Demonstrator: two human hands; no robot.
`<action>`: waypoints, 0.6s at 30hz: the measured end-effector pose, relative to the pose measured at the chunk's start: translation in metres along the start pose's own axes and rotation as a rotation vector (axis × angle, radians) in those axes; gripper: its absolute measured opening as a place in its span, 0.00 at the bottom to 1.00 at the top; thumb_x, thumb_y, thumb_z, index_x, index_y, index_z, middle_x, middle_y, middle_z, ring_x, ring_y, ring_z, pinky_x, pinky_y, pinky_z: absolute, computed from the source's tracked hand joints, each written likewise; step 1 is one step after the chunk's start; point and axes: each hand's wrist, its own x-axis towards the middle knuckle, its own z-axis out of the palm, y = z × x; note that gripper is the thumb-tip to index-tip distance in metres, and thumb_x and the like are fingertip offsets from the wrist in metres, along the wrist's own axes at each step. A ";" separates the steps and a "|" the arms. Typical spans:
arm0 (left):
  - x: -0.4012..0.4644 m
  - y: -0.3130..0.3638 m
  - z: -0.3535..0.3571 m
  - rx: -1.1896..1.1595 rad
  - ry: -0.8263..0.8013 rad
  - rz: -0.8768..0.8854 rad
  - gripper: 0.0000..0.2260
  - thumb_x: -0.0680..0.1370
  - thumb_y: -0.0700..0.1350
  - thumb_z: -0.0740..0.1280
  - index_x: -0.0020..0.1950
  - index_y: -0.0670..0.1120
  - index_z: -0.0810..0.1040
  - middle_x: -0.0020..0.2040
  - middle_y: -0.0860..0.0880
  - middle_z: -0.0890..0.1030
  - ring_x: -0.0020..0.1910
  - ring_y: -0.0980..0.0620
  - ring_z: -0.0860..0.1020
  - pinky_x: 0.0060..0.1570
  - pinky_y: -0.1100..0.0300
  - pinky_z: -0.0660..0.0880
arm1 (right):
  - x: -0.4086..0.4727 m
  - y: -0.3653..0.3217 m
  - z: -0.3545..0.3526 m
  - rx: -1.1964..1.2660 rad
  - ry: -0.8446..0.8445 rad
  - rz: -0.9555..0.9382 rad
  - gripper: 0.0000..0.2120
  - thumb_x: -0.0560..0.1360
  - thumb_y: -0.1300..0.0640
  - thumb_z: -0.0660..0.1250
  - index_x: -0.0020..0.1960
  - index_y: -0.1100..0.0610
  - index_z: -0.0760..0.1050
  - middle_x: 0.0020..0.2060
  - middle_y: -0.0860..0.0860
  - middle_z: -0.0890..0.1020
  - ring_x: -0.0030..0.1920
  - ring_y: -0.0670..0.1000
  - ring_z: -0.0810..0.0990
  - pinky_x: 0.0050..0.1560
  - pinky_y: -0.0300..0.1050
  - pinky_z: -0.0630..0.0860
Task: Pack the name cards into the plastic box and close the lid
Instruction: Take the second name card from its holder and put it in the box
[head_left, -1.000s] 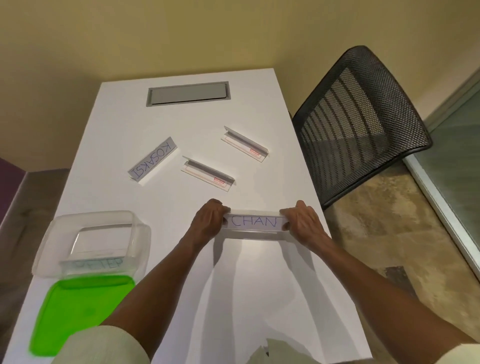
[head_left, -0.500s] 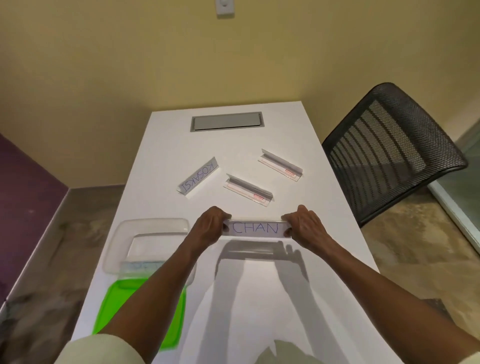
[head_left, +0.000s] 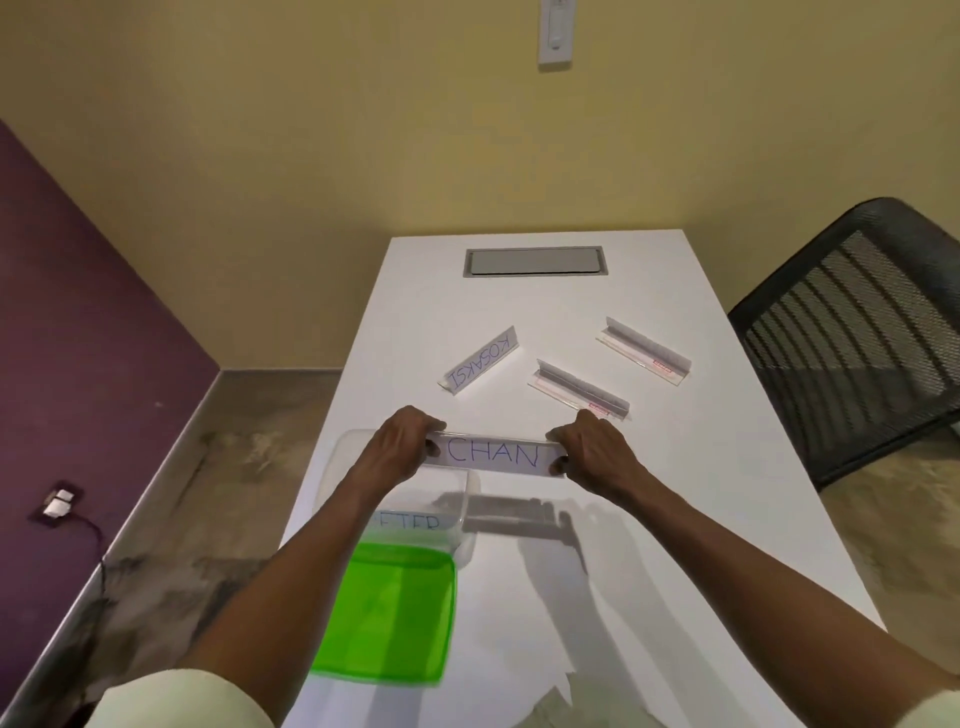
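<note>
Gripping CHAN name card (head_left: 492, 454) by both ends, left hand (head_left: 396, 448) and right hand (head_left: 592, 451) level it at frame centre, likely for clear plastic box (head_left: 470, 514) lower left.

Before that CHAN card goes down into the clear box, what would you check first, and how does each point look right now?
1. Both hands grip the card's ends: left hand, right hand, CHAN card: ok.
2. Plastic box open, green lid off beside it: ok.
3. Card fully above the box: not ok, only its left end overlaps.
4. Room beside the card already inside: cannot tell.
5. Three cards left on the table: ok.
</note>
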 end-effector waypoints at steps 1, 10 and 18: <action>-0.002 -0.006 -0.004 0.009 0.016 -0.020 0.19 0.73 0.30 0.64 0.62 0.40 0.78 0.49 0.42 0.85 0.55 0.44 0.78 0.51 0.57 0.74 | 0.003 -0.008 0.000 -0.004 -0.001 -0.014 0.14 0.69 0.52 0.71 0.51 0.57 0.80 0.39 0.58 0.80 0.49 0.58 0.74 0.42 0.48 0.72; -0.014 -0.056 -0.025 -0.030 -0.045 -0.160 0.20 0.73 0.31 0.60 0.62 0.42 0.78 0.44 0.45 0.86 0.48 0.50 0.83 0.53 0.57 0.76 | 0.031 -0.057 0.011 -0.025 0.013 -0.093 0.11 0.69 0.51 0.71 0.47 0.57 0.79 0.37 0.56 0.79 0.48 0.56 0.74 0.37 0.45 0.67; -0.021 -0.093 -0.031 -0.050 -0.025 -0.198 0.18 0.73 0.29 0.62 0.61 0.40 0.79 0.47 0.41 0.85 0.43 0.51 0.83 0.50 0.56 0.79 | 0.054 -0.089 0.023 -0.014 -0.015 -0.140 0.13 0.68 0.50 0.71 0.43 0.59 0.78 0.38 0.58 0.80 0.46 0.58 0.75 0.36 0.45 0.65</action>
